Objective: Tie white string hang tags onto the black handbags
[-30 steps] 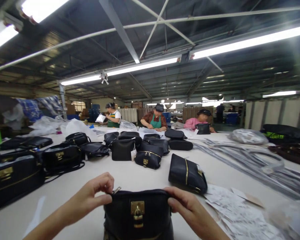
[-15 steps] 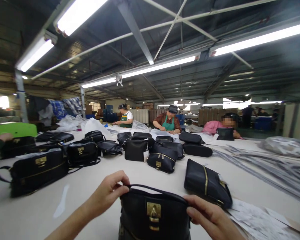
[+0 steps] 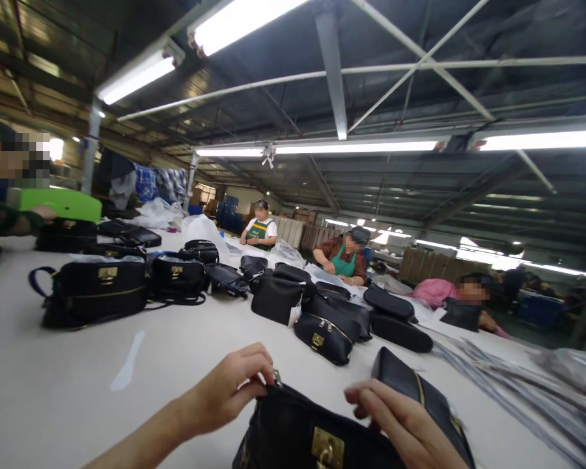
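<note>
Blk bag w/ gold lock plate, top sloping dn rt, base unseen, at wht tbl

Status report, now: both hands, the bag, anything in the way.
Left hand pinching black handbag at top edge beside zipper pull. Right hand at other end, contact unclear. Gold-zippered black bag lies just beyond right hand.

One head view: looking from above the table, close over its near side, facing forward across it.
</note>
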The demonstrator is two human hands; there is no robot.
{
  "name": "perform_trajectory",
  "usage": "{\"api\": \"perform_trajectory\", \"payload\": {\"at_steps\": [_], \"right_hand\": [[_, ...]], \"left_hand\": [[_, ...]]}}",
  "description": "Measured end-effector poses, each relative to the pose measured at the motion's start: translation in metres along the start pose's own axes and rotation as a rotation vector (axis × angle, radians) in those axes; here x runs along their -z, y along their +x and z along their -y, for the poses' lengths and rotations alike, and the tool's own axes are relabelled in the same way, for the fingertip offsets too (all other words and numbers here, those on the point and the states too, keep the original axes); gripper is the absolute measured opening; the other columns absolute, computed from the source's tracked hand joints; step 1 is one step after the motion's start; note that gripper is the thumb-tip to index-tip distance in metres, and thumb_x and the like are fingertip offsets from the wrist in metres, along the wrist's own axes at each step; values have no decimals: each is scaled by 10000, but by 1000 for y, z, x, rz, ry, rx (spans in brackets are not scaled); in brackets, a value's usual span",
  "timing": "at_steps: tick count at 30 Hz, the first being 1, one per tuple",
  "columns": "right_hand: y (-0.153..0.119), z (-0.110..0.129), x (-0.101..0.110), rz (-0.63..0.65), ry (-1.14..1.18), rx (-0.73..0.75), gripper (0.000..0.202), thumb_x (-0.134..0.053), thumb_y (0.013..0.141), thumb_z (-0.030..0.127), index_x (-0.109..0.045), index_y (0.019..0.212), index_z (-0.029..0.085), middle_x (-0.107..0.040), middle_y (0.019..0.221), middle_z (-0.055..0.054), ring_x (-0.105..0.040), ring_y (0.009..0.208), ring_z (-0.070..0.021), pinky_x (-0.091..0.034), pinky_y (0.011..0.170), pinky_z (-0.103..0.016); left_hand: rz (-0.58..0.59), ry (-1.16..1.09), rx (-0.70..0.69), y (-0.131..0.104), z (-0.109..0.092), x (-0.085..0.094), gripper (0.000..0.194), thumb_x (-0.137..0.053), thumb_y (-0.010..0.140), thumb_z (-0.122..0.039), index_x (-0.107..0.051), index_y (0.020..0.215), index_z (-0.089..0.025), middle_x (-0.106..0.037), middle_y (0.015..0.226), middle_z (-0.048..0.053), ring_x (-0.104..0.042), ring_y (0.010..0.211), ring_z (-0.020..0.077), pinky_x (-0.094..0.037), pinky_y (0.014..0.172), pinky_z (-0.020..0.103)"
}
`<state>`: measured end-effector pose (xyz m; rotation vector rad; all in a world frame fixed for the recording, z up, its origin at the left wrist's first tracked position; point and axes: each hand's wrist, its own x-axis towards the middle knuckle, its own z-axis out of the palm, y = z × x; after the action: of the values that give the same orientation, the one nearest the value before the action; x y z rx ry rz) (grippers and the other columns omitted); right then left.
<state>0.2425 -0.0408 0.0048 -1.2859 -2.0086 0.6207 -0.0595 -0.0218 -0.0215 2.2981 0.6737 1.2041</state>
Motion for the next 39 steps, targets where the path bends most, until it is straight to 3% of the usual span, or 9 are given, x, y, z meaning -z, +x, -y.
{"api": "perform_trajectory", "payload": {"at_steps": [4, 7, 10, 14, 19, 24, 30, 35, 39], "right_hand": [[52, 54, -26, 306, -41, -13, 387, -434, 931, 419, -702, 821, 162, -647, 724, -31, -603, 662, -170, -445, 582, -260], [77, 70, -48, 448, -31, -9, 276, -517, 868, 297, -703, 734, 144, -576, 639, 13, -511, 609, -130, -383, 580, -250], [84, 70, -60, 496, 79, -14, 141, -607, 755, 204, -722, 811, 146, -567, 656, 37, -464, 634, -116, -337, 589, -242], [75, 67, -56, 480, 180, -84, 101, -619, 702, 191, -663, 785, 154, -543, 637, 46, -441, 590, -111, -322, 555, -242], [58, 64, -46, 264, -34, 120, 41, -606, 721, 154, -619, 728, 192, -599, 692, 23, -529, 690, -143, -370, 646, -264], [65, 54, -43, 433, 255, -120, 64, -610, 676, 202, -578, 730, 188, -547, 609, 48, -478, 558, -115, -365, 531, -239], [68, 54, -29, 623, 307, -70, 151, -700, 686, 234, -602, 786, 177, -573, 641, 49, -512, 579, -114, -423, 565, -235], [66, 65, -23, 527, -227, 342, 90, -714, 779, 130, -652, 796, 192, -576, 697, 58, -522, 656, -98, -359, 602, -210], [62, 70, -16, 547, -709, 616, 125, -641, 896, 177, -621, 774, 199, -596, 713, 42, -490, 603, -103, -293, 533, -247]], "left_hand": [[-17, -11, -18, -3, 4, -2, 223, -501, 822, 13, -588, 850, -190, -572, 884, 23, -555, 811, 139, -451, 718, 216], [-19, -10, -41, -3, 7, -2, 223, -516, 828, 12, -596, 860, -193, -583, 889, 18, -565, 815, 136, -450, 729, 214], [-39, -13, -67, -4, 9, -3, 221, -533, 820, 16, -599, 853, -192, -589, 883, 14, -572, 819, 135, -450, 741, 212], [-68, -13, -68, -6, 10, -7, 207, -533, 831, 8, -586, 845, -192, -576, 858, 7, -563, 805, 130, -444, 726, 202], [-143, 39, -116, -7, 5, -21, 241, -483, 826, 29, -534, 858, -205, -558, 845, 0, -547, 790, 125, -429, 702, 191], [-166, 84, -212, -4, 1, -32, 213, -432, 892, -12, -495, 894, -215, -544, 856, 11, -534, 779, 129, -436, 691, 193], [-81, 123, -245, -9, -3, -27, 213, -417, 916, -18, -492, 927, -217, -583, 943, 34, -560, 847, 134, -464, 758, 193], [-69, 178, -250, -11, -2, -26, 181, -398, 962, -67, -481, 935, -227, -630, 934, 42, -587, 840, 142, -481, 767, 202], [-55, 202, -258, -6, -4, -24, 175, -375, 983, -102, -460, 903, -232, -630, 867, 34, -581, 779, 142, -478, 719, 200]]}}
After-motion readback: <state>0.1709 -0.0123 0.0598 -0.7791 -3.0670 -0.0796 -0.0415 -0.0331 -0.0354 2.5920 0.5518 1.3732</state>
